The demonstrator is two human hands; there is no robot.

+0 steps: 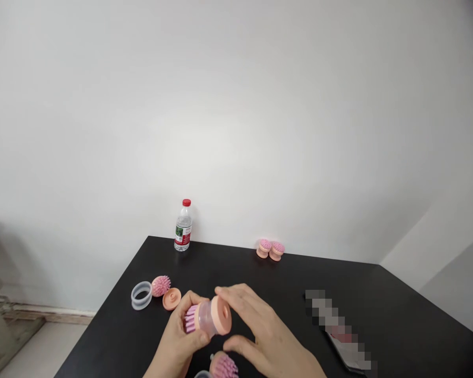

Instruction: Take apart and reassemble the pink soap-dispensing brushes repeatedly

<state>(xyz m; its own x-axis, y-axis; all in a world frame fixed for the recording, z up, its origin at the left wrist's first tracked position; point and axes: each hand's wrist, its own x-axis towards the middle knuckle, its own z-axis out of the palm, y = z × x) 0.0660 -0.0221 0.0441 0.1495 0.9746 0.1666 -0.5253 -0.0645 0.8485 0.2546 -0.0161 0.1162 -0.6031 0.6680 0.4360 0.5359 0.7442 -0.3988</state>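
Head view: my left hand [178, 336] clamps the brush [207, 317], nearer me and right of the bottle [183, 232]. My right hand [268, 335] has thumb and fingers apart beside it; I cannot tell whether they touch.

Two bare hands [177, 336] [268, 331]. Three assembled brushes [206, 317] [263, 249] [276, 251], one held and two standing farther back. Two loose bristle heads [161, 285] [224, 366], two translucent rings [142, 304] [203, 374], one cut off by the bottom edge, one loose peach cap [171, 299], one red-capped bottle [182, 226], one partly pixelated flat object [345, 346], one black table [220, 262].
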